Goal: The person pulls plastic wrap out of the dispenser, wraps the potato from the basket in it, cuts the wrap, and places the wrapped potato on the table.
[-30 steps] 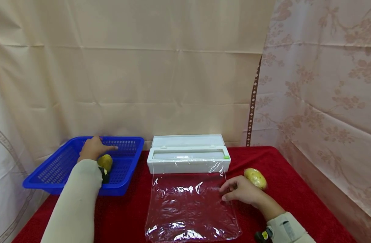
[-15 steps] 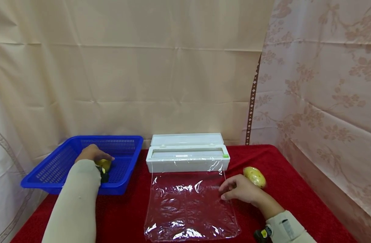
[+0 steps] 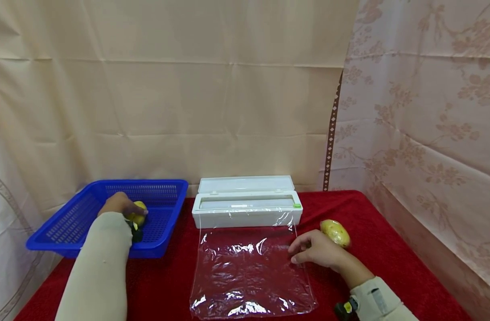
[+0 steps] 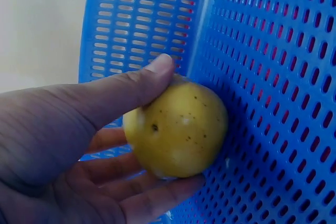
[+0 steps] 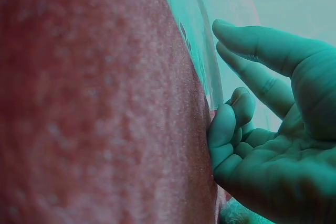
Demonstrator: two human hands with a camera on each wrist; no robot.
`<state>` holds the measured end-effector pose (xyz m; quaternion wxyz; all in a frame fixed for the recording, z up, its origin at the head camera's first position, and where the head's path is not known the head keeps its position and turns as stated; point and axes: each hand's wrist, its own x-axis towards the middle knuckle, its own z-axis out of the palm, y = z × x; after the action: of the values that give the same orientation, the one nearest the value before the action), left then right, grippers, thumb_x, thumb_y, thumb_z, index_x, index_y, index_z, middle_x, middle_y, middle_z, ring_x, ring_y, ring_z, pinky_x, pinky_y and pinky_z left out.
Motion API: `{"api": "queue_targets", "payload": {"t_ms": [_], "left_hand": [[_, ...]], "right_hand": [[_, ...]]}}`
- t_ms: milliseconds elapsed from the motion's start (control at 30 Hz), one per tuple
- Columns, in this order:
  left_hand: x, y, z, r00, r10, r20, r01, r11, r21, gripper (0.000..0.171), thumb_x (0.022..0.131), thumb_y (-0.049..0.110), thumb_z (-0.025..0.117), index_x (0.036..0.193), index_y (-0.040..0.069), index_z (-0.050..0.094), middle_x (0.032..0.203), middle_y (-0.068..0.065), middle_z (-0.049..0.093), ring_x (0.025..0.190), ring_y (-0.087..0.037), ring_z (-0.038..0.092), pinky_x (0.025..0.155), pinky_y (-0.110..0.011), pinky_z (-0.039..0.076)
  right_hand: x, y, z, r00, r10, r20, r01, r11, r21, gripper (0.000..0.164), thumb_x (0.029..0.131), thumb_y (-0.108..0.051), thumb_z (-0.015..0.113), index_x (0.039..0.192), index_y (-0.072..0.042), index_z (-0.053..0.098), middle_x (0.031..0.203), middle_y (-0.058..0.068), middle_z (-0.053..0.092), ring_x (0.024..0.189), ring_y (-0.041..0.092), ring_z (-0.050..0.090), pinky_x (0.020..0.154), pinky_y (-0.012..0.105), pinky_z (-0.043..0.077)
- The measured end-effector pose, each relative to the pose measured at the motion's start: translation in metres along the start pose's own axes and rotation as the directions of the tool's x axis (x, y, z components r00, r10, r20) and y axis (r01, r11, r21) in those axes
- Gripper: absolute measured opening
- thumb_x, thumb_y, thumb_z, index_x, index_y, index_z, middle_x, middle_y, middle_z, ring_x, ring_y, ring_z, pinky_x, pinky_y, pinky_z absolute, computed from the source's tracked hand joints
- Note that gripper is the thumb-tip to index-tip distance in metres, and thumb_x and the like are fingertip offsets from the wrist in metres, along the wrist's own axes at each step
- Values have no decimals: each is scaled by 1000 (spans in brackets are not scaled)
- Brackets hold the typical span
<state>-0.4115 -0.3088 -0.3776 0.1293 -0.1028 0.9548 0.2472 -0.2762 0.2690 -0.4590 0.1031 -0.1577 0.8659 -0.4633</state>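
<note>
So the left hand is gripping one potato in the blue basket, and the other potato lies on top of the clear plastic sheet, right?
Not quite: the head view shows the other potato lying on the red cloth, to the right of the clear plastic sheet. The left hand is indeed gripping one potato in the blue basket.

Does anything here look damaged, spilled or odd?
Nothing looks spilled. The potato in the left hand has dark specks and one darker pit breaking up its even yellow, perhaps just natural. The plastic film looks wrinkled rather than smooth.
</note>
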Motion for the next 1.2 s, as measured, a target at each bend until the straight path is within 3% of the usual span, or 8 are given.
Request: {"api": "queue_targets", "payload": {"t_ms": [267,433,533,733,967,1200], "left_hand": [[-1,1,-2,996,44,-73,-48,998,-47,80,80,50,85,123,-13,63,110,-29,66,97,-37,62,78,-42,54],[-2,11,-8,995,55,-87,-62,994,-86,100,84,55,81,144,-16,46,136,-38,54,108,-42,63,79,-41,58],[-5,19,-11,989,77,-124,-93,988,-125,101,84,54,81,146,-16,43,137,-38,53,109,-42,64,78,-39,60],[-15,37,-16,960,199,-199,-227,966,-126,89,84,50,83,140,-12,53,130,-34,59,104,-37,62,74,-32,58],[-28,60,-28,927,256,-273,-300,944,-134,96,82,49,85,140,-16,43,137,-36,52,111,-41,62,71,-31,59],[-53,76,-27,898,290,-330,-355,922,-155,99,80,55,85,141,-11,43,139,-35,55,117,-43,61,88,-43,57]], "right_hand": [[0,-1,0,1000,6,1,-6,1000,-11,20,82,-13,86,99,-6,80,88,8,75,74,15,58,63,24,49],[1,1,0,1000,23,-2,-23,1000,6,21,80,-13,87,99,-8,80,89,7,75,76,15,56,63,24,48],[2,2,1,1000,23,-1,-23,1000,13,21,80,-14,87,100,-8,80,88,7,75,76,15,56,63,24,49],[2,3,1,1000,11,-3,-11,1000,10,22,79,-14,88,99,-8,80,87,8,74,75,15,55,62,24,49],[2,3,1,1000,2,-1,-2,1000,10,23,78,-12,88,99,-7,80,87,9,75,75,15,57,62,24,50],[2,0,0,1000,-2,-6,1,1000,-18,23,79,-13,88,99,-6,80,84,7,73,75,16,55,62,25,50]]}}
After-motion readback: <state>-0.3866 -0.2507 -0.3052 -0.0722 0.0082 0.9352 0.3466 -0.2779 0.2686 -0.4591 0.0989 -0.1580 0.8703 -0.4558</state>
